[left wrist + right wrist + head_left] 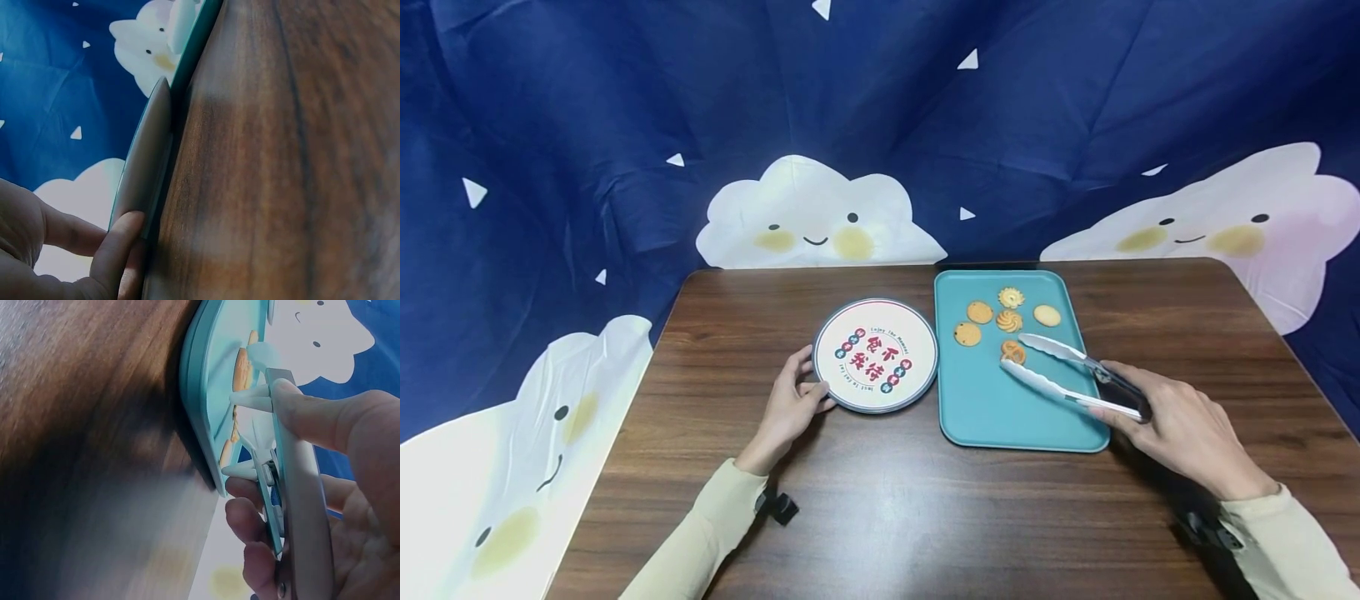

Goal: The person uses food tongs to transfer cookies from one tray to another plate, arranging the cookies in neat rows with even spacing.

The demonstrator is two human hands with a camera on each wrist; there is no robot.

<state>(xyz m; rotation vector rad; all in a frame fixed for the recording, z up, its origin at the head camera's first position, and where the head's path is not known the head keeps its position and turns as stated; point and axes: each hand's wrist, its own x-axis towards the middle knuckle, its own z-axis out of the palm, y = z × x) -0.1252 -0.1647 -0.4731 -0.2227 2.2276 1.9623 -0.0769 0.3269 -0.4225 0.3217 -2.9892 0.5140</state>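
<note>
My left hand (792,400) holds the left rim of a round white plate (876,321) with red lettering and a blue edge. In the left wrist view, thumb and fingers pinch the edge of the plate (145,165). My right hand (1187,425) grips a pair of metal tongs (1112,407) with white tips. The tips are spread, one on each side of a small pretzel cookie (1013,352) lying on a turquoise tray (1000,412). From the right wrist, the tongs (303,506) reach over the tray, thumb on one arm and fingers on the other.
Behind the pretzel lie a swirl cookie (1009,321), a flower-shaped cookie (1011,297), a pale oval biscuit (1047,315) and two round brown cookies (967,334). Plate and tray stand side by side on a wooden table (880,517). A blue cloud-print cloth (880,92) hangs behind.
</note>
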